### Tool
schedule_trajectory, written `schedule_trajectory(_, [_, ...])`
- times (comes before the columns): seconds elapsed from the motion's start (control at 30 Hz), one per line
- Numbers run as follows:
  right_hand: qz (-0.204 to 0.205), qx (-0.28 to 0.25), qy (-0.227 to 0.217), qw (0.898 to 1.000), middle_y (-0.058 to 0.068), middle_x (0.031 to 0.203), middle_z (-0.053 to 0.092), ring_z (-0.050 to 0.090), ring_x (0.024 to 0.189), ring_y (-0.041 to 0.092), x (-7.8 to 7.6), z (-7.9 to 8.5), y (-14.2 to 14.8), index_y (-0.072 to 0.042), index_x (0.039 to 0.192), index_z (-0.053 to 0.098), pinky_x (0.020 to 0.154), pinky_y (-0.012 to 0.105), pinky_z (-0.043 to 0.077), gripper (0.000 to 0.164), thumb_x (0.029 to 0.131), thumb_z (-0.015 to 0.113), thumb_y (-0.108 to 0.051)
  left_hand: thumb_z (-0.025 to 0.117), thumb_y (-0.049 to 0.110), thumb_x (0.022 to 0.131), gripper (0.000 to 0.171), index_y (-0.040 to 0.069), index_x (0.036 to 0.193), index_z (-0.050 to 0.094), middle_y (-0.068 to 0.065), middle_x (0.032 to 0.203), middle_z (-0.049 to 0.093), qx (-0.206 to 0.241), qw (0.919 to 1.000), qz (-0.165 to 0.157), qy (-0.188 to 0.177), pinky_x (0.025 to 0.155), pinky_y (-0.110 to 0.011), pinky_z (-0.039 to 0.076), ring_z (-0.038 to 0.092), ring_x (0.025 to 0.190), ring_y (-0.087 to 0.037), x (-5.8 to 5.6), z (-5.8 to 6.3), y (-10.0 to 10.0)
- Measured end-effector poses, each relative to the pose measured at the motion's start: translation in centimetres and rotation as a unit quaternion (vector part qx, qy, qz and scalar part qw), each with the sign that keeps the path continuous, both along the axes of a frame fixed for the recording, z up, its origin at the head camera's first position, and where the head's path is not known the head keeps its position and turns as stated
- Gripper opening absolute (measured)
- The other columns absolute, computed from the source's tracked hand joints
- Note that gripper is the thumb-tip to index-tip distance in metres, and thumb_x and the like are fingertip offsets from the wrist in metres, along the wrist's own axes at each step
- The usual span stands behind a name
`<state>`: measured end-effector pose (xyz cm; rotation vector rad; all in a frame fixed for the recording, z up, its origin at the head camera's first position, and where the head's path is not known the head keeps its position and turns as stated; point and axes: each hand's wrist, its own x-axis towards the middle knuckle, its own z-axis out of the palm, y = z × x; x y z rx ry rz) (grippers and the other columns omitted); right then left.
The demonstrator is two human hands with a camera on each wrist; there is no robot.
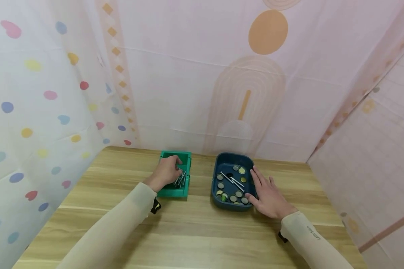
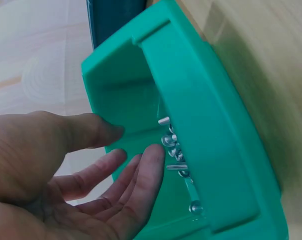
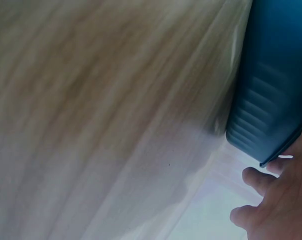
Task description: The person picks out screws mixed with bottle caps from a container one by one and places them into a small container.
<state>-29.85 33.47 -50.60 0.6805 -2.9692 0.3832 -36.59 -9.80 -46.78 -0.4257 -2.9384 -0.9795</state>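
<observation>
My left hand reaches over the green bin. Its thumb and fingers are loosely bent with a gap between them and nothing held, as the left wrist view shows. Thin silver nails lie in the bin; their round shiny heads show just beyond the fingertips. My right hand rests with straight, spread fingers on the right rim of the dark blue tray. Inside that tray, several long nails lie across the middle, among round silver and gold discs.
Bin and tray stand side by side toward the back of the wooden table, a strip of wood between them. Patterned cloth hangs behind the table and at both sides. A small green item lies among the discs.
</observation>
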Motion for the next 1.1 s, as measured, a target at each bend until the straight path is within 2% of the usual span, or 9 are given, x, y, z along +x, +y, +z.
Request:
schedule_trajectory(0.1, [-0.004,0.002,0.002,1.0,0.024,0.196,0.012,0.032,0.177,0.05,-0.1,0.0,0.2,0.002,0.185,0.018,0.138,0.085,0.02,0.093,0.12,0.06,-0.051,0.074,0.013,0.11,0.03,-0.004,0.135,0.074,-0.017,0.111,0.08,0.004,0.9993,-0.006,0.037,0.09,-0.047,0.067,0.074,0.094,-0.027,0.6,0.3,0.5])
schedule_trajectory(0.13, [-0.005,0.004,0.002,1.0,0.023,0.196,0.012,0.032,0.177,0.05,-0.2,-0.1,0.2,0.002,0.185,0.018,0.138,0.085,0.02,0.094,0.12,0.06,-0.051,0.073,0.008,0.109,0.03,-0.006,0.136,0.074,-0.021,0.116,0.08,-0.004,0.9995,0.005,0.031,0.094,-0.052,0.067,0.075,0.1,-0.032,1.5,1.6,1.2])
schedule_trajectory(0.3, [-0.004,0.006,-0.004,1.0,0.023,0.196,0.011,0.033,0.177,0.05,-0.1,-0.1,0.0,0.002,0.185,0.017,0.139,0.084,0.02,0.094,0.119,0.06,-0.051,0.073,0.01,0.111,0.03,-0.003,0.139,0.075,-0.026,0.135,0.078,-0.02,0.9972,0.006,0.072,0.107,-0.06,0.065,0.075,0.126,-0.043,1.9,2.2,1.9])
schedule_trajectory(0.4, [-0.003,0.002,-0.007,1.0,0.023,0.196,0.011,0.032,0.177,0.049,-0.1,0.0,-0.2,0.002,0.185,0.017,0.139,0.084,0.021,0.095,0.119,0.06,-0.051,0.076,0.012,0.111,0.032,-0.001,0.141,0.075,-0.025,0.14,0.076,-0.036,0.9945,-0.006,0.098,0.104,-0.058,0.067,0.075,0.126,-0.041,2.1,2.7,2.4])
schedule_trajectory(0.5, [-0.004,0.001,-0.009,1.0,0.023,0.197,0.01,0.031,0.178,0.049,-0.1,0.0,-0.3,0.001,0.185,0.016,0.139,0.083,0.02,0.095,0.119,0.061,-0.051,0.079,0.015,0.111,0.034,0.002,0.143,0.075,-0.022,0.141,0.073,-0.06,0.9896,-0.04,0.124,0.098,-0.052,0.068,0.075,0.117,-0.035,2.2,3.2,3.3])
schedule_trajectory(0.67, [-0.005,-0.003,-0.006,1.0,0.022,0.197,0.009,0.03,0.179,0.048,-0.3,0.1,-0.3,0.001,0.185,0.016,0.14,0.083,0.019,0.095,0.119,0.061,-0.05,0.086,0.017,0.107,0.036,0.007,0.141,0.076,-0.017,0.138,0.074,-0.113,0.97,-0.116,0.181,0.094,-0.046,0.067,0.071,0.104,-0.028,1.8,4.0,5.1])
schedule_trajectory(0.73, [-0.004,-0.003,-0.006,1.0,0.022,0.197,0.009,0.03,0.179,0.048,-0.3,0.2,-0.2,0.001,0.185,0.017,0.14,0.082,0.019,0.095,0.119,0.061,-0.05,0.087,0.019,0.107,0.038,0.008,0.141,0.076,-0.015,0.14,0.075,-0.137,0.9613,-0.143,0.192,0.1,-0.048,0.067,0.073,0.111,-0.028,1.6,4.3,5.9])
schedule_trajectory(0.87, [-0.004,-0.002,-0.012,1.0,0.022,0.197,0.009,0.029,0.179,0.048,-0.3,0.1,-0.1,0.001,0.185,0.017,0.141,0.082,0.018,0.095,0.119,0.062,-0.05,0.086,0.023,0.109,0.04,0.014,0.147,0.075,-0.009,0.148,0.073,-0.179,0.9498,-0.187,0.176,0.116,-0.054,0.063,0.072,0.129,-0.03,1.2,4.8,7.6])
schedule_trajectory(1.1, [-0.006,-0.004,-0.024,1.0,0.021,0.197,0.006,0.025,0.18,0.048,-0.1,0.0,0.1,0.0,0.186,0.015,0.141,0.081,0.017,0.095,0.119,0.062,-0.05,0.087,0.029,0.109,0.041,0.023,0.148,0.075,-0.006,0.153,0.071,-0.246,0.9233,-0.231,0.183,0.131,-0.058,0.052,0.068,0.146,-0.031,0.9,5.6,10.4])
